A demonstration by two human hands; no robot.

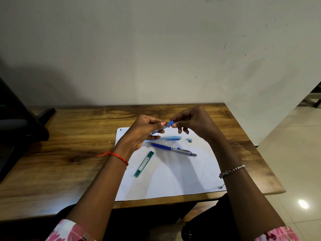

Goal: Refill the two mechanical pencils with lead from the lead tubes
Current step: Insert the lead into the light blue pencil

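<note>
**Blue lead tube held between both hands**

While the green lead tube (pixel 143 164) lies untouched on the white paper (pixel 173 180) at lower centre of the frame, the left hand (pixel 139 131) is clamped around the body of the blue lead tube (pixel 163 128), held up above the desk (pixel 52 153). Just right of it, the right hand (pixel 192 122) pinches that tube's blue cap end — thumb and forefinger closed on it. Below the hands, on the paper, rest the light blue pencil (pixel 171 137) and the dark blue pencil (pixel 172 149), side by side; a small cap (pixel 189 140) sits just right of the light blue one.
</note>
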